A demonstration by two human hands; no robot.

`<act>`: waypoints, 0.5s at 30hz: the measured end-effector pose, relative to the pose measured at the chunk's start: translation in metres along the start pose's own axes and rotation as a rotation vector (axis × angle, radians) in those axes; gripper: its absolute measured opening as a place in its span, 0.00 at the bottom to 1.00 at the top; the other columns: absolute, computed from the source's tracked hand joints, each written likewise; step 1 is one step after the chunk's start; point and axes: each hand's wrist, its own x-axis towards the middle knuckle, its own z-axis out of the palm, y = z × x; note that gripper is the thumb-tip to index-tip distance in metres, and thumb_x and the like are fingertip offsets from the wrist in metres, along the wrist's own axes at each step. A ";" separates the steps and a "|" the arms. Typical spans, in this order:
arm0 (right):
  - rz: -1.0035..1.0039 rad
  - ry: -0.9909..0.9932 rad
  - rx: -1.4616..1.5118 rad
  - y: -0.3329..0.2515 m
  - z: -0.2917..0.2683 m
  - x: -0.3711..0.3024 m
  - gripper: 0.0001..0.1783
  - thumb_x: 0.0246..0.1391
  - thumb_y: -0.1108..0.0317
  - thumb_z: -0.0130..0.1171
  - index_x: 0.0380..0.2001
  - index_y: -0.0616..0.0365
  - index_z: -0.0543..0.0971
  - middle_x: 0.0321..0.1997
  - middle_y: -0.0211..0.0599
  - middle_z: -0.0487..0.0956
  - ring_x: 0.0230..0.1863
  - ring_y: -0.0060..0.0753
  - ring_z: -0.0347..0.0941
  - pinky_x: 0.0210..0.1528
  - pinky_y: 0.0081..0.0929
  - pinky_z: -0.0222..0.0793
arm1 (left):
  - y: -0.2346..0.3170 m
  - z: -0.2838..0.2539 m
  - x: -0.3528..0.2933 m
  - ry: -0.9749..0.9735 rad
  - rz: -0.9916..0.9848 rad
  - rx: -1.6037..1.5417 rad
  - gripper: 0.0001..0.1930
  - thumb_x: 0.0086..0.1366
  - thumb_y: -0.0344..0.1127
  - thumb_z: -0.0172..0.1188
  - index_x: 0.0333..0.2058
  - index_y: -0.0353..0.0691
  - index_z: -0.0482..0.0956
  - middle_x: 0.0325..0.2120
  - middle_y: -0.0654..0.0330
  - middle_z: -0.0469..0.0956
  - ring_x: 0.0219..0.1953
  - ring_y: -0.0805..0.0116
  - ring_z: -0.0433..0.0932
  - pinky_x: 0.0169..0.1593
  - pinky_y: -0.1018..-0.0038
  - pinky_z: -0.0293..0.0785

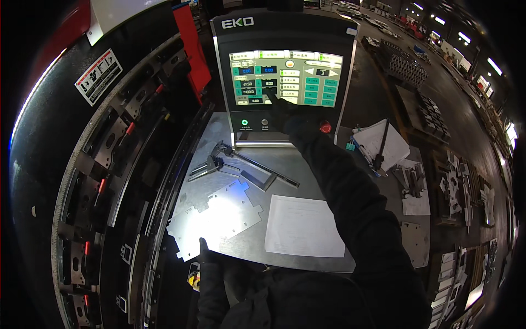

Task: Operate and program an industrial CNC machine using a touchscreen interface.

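Metal plate lies with long axis toward far right, near edge seemingly pinched by left grip.

Bright ceiling lamps are shining over the dim floor, beyond the grey metal worktop.

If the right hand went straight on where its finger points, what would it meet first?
The right hand would first meet the lit screen; depth is unclear, so the fingertip may already be touching it.
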 end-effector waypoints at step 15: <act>-0.104 0.130 0.109 -0.031 0.018 0.020 0.41 0.49 0.56 0.49 0.65 0.43 0.46 0.43 0.49 0.75 0.39 0.50 0.74 0.37 0.39 0.68 | -0.005 -0.010 0.003 0.032 -0.009 0.029 0.26 0.65 0.44 0.48 0.56 0.32 0.61 0.50 0.47 0.70 0.47 0.54 0.74 0.50 0.66 0.73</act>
